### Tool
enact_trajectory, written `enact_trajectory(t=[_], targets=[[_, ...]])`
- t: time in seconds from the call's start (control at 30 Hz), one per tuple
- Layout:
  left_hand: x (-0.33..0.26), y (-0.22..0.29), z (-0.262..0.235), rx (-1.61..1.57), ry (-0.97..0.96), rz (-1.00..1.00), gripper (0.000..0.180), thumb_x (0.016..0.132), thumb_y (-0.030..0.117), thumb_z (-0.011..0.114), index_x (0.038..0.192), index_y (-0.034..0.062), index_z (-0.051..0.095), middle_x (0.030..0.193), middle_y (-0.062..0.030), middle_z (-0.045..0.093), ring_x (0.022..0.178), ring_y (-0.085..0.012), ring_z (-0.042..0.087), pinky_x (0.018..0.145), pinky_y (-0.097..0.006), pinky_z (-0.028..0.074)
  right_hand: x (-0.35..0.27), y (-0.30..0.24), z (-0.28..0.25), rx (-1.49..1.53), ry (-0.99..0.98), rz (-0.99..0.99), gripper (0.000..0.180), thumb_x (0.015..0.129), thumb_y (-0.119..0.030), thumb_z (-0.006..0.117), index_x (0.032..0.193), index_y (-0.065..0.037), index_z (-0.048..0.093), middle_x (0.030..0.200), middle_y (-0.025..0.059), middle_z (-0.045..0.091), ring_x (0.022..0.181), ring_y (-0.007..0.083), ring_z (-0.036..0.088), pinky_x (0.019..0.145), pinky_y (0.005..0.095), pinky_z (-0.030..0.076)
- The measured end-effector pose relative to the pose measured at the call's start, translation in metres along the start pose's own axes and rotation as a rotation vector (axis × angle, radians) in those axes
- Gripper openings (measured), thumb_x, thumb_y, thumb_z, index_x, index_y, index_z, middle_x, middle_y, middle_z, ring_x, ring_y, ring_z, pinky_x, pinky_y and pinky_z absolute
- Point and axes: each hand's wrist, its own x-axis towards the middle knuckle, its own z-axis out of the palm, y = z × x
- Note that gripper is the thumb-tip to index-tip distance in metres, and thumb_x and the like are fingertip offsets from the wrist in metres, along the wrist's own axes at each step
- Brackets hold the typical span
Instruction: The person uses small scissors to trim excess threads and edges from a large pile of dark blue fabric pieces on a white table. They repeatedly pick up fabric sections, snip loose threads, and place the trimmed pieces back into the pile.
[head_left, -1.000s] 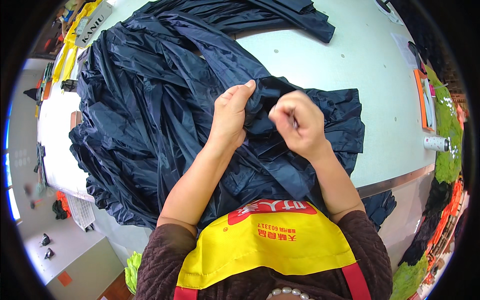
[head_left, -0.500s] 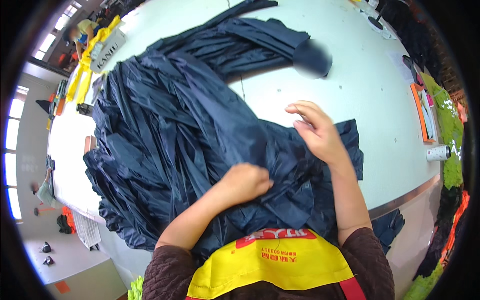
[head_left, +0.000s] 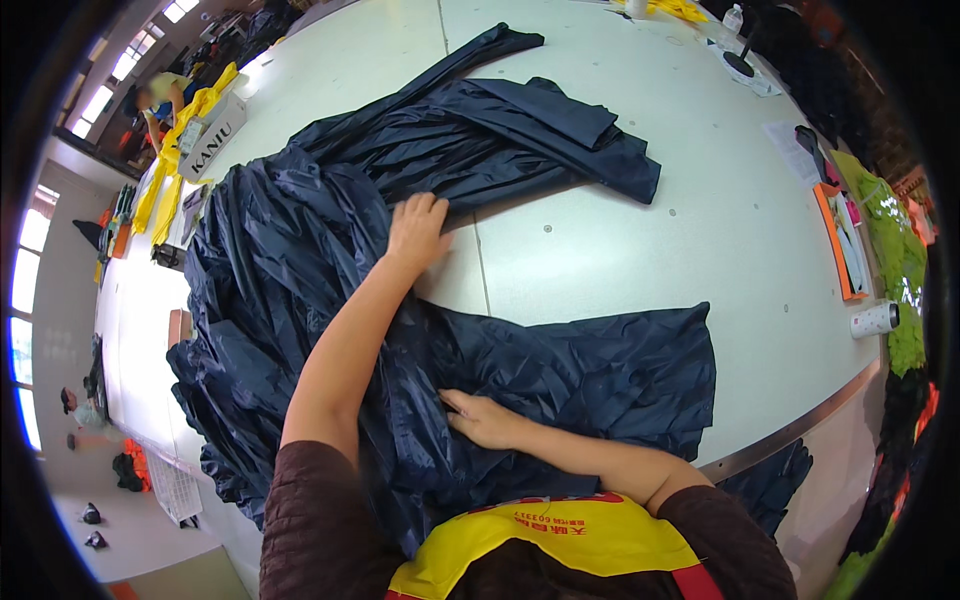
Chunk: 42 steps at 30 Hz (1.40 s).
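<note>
A large heap of dark navy, slightly shiny garments (head_left: pixel 270 260), gathered in many folds, covers the table's left and middle. My left hand (head_left: pixel 418 232) reaches forward onto the heap's inner edge beside the bare tabletop, its fingers stretched out and slightly blurred. Nearer to me, my right hand (head_left: pixel 485 420) is at a fold of navy fabric, thumb and fingers bent onto the cloth; the other fingertips are partly hidden. To the right of it a navy panel (head_left: pixel 640 370) lies spread with a straight far edge. Long narrow navy pieces (head_left: pixel 560 140) extend across the far side.
The pale table (head_left: pixel 600 260) has a front edge at lower right. On its right stand an orange tray (head_left: pixel 838 240) and a white cup (head_left: pixel 875 320), with yellow-green cloth (head_left: pixel 890 260) beyond. At far left are a box (head_left: pixel 215 135), yellow fabric (head_left: pixel 165 180) and another person (head_left: pixel 165 95).
My left hand has moved forward from the near fabric and its fingers have straightened. My right hand has come down, near and left, onto the cloth. The right-hand navy panel now lies flatter.
</note>
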Motion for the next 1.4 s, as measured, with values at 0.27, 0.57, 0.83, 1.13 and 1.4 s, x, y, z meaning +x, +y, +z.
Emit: enact_trajectory(t=[0.27,0.57,0.83,1.13,1.4], targets=[[0.028,-0.009,0.02,-0.008,-0.401,-0.144,0.055,0.066,0.011,0.056,0.121,0.0126,0.051,0.1,-0.0171,0.063,0.091,-0.0339,0.06,0.079,-0.044,0.047,-0.003,0.0,-0.012,0.088,0.093,0.016,0.035,0.088,-0.017,0.047,0.117,0.003,0.049,0.111,0.0244,0.057,0.102,0.0346,0.056,0.089,0.0348,0.043],[-0.109,-0.018,-0.042,-0.158,-0.59,-0.058,0.067,0.061,0.006,0.062,0.125,0.0176,0.048,0.113,-0.0103,0.054,0.109,-0.0308,0.047,0.093,-0.044,0.038,-0.024,-0.017,-0.044,0.0,0.095,-0.114,0.024,0.085,-0.014,0.05,0.102,0.002,0.056,0.092,0.019,0.063,0.084,0.0304,0.062,0.074,0.0338,0.047],[-0.068,0.094,-0.029,-0.373,-0.105,0.453,0.044,0.066,0.018,0.071,0.106,0.0083,0.056,0.1,-0.0079,0.058,0.096,-0.0258,0.055,0.081,-0.037,0.044,-0.036,-0.016,-0.036,-0.114,0.214,-0.135,0.024,0.083,-0.013,0.048,0.099,0.004,0.053,0.096,0.0232,0.06,0.093,0.0375,0.057,0.08,0.0408,0.045],[-0.067,0.117,0.003,-0.939,0.233,-0.091,0.011,0.074,0.005,0.066,0.084,0.0035,0.065,0.083,-0.01,0.062,0.079,-0.0225,0.06,0.07,-0.029,0.048,-0.08,-0.043,-0.101,-0.095,0.608,0.21,0.017,0.089,-0.012,0.049,0.096,0.0,0.059,0.08,0.0071,0.064,0.068,0.0128,0.061,0.063,0.0252,0.047],[-0.105,0.122,-0.032,-1.16,0.348,-0.203,0.013,0.069,-0.005,0.064,0.079,0.0018,0.061,0.081,-0.0059,0.058,0.076,-0.0159,0.057,0.069,-0.024,0.045,-0.093,-0.042,-0.144,0.536,0.825,0.064,0.051,0.078,-0.039,0.069,0.099,0.006,0.054,0.073,0.0013,0.05,0.056,0.0019,0.04,0.045,0.0162,0.031]])
